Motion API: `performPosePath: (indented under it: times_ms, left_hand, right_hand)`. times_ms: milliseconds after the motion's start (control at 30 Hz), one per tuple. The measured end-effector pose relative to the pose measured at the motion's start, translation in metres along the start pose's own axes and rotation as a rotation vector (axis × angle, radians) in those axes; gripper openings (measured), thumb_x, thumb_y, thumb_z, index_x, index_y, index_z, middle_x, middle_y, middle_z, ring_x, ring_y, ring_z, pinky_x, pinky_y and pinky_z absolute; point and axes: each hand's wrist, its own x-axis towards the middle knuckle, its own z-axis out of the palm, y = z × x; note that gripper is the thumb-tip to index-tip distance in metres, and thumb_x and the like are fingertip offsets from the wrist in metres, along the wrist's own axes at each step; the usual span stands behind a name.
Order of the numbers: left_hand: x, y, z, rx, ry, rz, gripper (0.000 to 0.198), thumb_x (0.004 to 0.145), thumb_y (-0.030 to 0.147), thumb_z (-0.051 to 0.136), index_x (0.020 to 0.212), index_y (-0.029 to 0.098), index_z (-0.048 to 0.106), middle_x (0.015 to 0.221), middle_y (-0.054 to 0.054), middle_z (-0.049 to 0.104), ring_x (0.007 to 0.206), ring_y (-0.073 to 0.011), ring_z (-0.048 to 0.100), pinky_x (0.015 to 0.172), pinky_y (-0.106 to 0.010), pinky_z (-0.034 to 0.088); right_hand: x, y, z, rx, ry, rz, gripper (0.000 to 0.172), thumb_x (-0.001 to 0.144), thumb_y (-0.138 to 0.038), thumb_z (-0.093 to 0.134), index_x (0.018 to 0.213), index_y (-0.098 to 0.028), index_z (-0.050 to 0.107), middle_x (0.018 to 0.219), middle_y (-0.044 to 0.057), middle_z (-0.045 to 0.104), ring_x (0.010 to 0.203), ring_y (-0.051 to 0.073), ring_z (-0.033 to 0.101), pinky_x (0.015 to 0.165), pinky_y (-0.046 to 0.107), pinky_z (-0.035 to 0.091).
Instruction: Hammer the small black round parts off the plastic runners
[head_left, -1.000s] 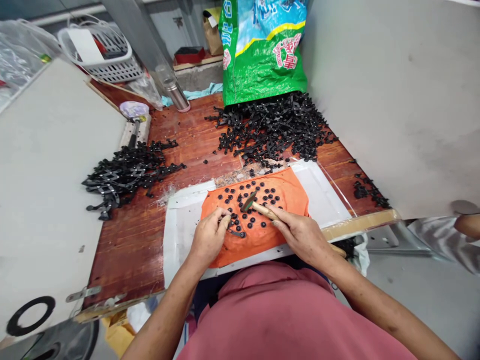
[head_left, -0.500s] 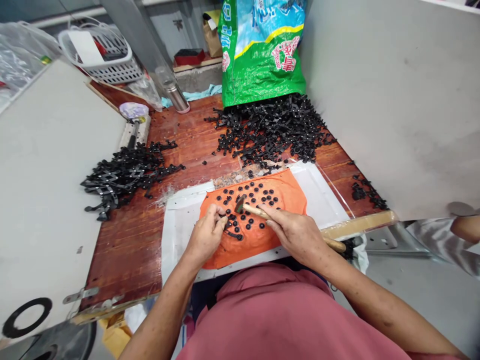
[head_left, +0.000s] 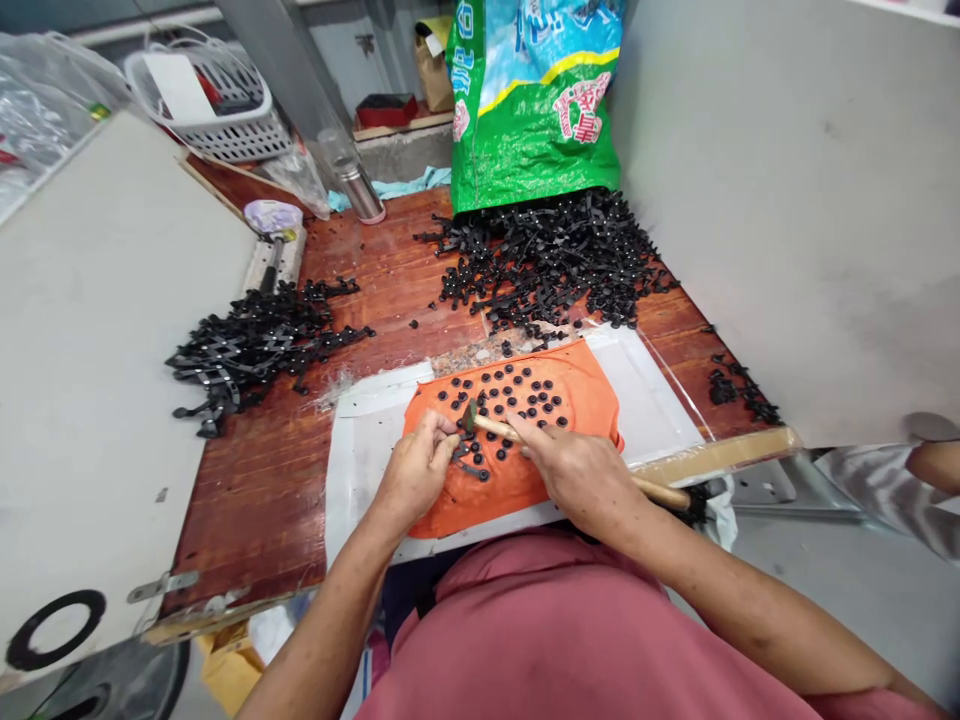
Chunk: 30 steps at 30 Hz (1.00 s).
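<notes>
My right hand (head_left: pixel 581 470) is wrapped round the wooden handle of a small hammer (head_left: pixel 499 427). The dark hammer head lies just beside the fingertips of my left hand (head_left: pixel 422 463). Those fingers are pinched on a small black plastic part (head_left: pixel 463 447), mostly hidden by the thumb. Beneath both hands an orange cloth (head_left: pixel 517 490) is spread on a white sheet (head_left: pixel 360 440). Several round black buttons (head_left: pixel 536 385) stand spread over the cloth, and a black strip with a round end (head_left: pixel 476 470) lies near my left thumb.
A big heap of black plastic parts (head_left: pixel 555 260) spills from a green bag (head_left: pixel 536 150) at the back. A second black pile (head_left: pixel 255 350) lies on the left. A metal flask (head_left: pixel 360 190) and white basket (head_left: pixel 225 120) stand behind. Grey panels (head_left: pixel 787 220) flank the table. Another person's arm (head_left: pixel 934 465) shows at right.
The hammer head has shifted left and down, closer to my left fingertips, and my right hand has moved slightly left with it. My left hand keeps its pinch almost in place.
</notes>
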Motion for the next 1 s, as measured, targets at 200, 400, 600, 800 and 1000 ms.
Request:
performPosePath:
  times_ms: [200, 400, 600, 800, 1000]
  left_hand:
    - [0.001, 0.002, 0.000, 0.018, 0.011, 0.009, 0.009, 0.088, 0.033, 0.050, 0.087, 0.024, 0.049, 0.068, 0.005, 0.056, 0.063, -0.0156, 0.054, 0.065, -0.027, 0.039]
    - [-0.004, 0.009, -0.005, 0.083, -0.037, 0.064, 0.017, 0.091, 0.036, 0.046, 0.097, 0.023, 0.055, 0.066, 0.005, 0.054, 0.064, -0.0167, 0.056, 0.065, -0.027, 0.042]
    - [0.010, 0.026, -0.102, 0.430, 0.292, -0.011, 0.041, 0.094, 0.044, 0.044, 0.127, 0.026, 0.059, 0.091, -0.002, 0.070, 0.070, -0.0200, 0.061, 0.068, -0.029, 0.044]
    - [0.035, 0.045, -0.158, 0.938, 0.661, 0.012, 0.045, 0.093, 0.046, 0.046, 0.122, 0.018, 0.068, 0.113, -0.017, 0.066, 0.109, -0.0377, 0.056, 0.086, -0.047, 0.044]
    - [0.063, 0.058, -0.052, 0.687, -0.030, 0.328, 0.028, 0.092, 0.037, 0.052, 0.087, 0.022, 0.075, 0.090, -0.007, 0.069, 0.091, -0.0234, 0.061, 0.087, -0.036, 0.043]
  right_hand:
    - [0.001, -0.002, 0.010, 0.040, -0.018, 0.008, 0.049, 0.107, -0.028, 0.040, 0.155, -0.030, 0.042, 0.102, 0.007, 0.075, 0.081, 0.019, 0.071, 0.065, 0.025, 0.047]
    - [-0.002, 0.009, 0.002, 0.428, 0.076, 0.028, 0.049, 0.106, -0.028, 0.039, 0.155, -0.031, 0.043, 0.125, 0.005, 0.074, 0.104, 0.020, 0.072, 0.091, 0.031, 0.054]
    - [-0.026, 0.057, 0.007, 0.657, 0.206, 0.287, 0.048, 0.105, -0.037, 0.042, 0.152, -0.031, 0.049, 0.143, 0.002, 0.063, 0.126, 0.024, 0.064, 0.105, 0.038, 0.051]
    - [-0.038, 0.082, 0.036, 0.648, 0.164, 0.383, 0.048, 0.104, -0.041, 0.040, 0.149, -0.031, 0.052, 0.138, 0.001, 0.067, 0.122, 0.026, 0.066, 0.104, 0.041, 0.051]
    - [-0.034, 0.082, 0.046, 0.564, 0.140, 0.414, 0.047, 0.104, -0.043, 0.039, 0.148, -0.034, 0.054, 0.135, 0.001, 0.069, 0.118, 0.028, 0.069, 0.100, 0.041, 0.053]
